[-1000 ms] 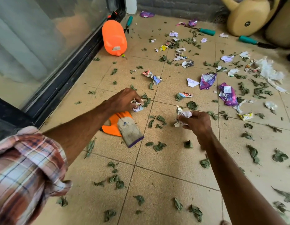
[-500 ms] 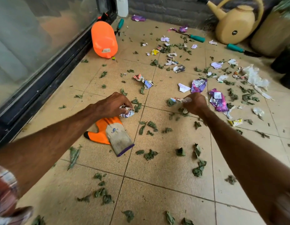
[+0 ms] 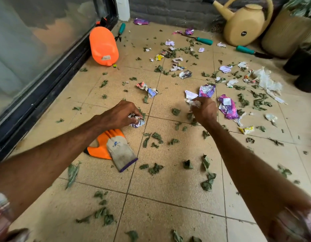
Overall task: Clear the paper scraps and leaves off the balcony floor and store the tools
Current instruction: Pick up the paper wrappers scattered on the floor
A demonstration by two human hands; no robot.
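Observation:
Paper scraps and green leaves litter the tan tiled balcony floor (image 3: 168,186). My left hand (image 3: 120,113) grips a crumpled wad of paper scraps (image 3: 138,121) just above an orange and grey work glove (image 3: 114,147). Farther out, my right hand (image 3: 203,110) holds white crumpled scraps (image 3: 193,103), its fingertips close to a white scrap (image 3: 190,93) and a purple wrapper (image 3: 207,90). Another purple wrapper (image 3: 228,109) lies to its right. Green-handled garden tools (image 3: 204,40) (image 3: 245,49) (image 3: 121,30) lie near the back wall.
An orange sprayer bottle (image 3: 103,46) lies by the black sliding-door track (image 3: 46,88) on the left. A beige watering can (image 3: 245,25) and planters (image 3: 289,32) stand at the back right. A torn white plastic bag (image 3: 268,82) lies at the right.
My right hand has reached forward and to the right, from the middle tile up to the white scrap and purple wrapper, still holding scraps. My left hand stays by the glove with its wad.

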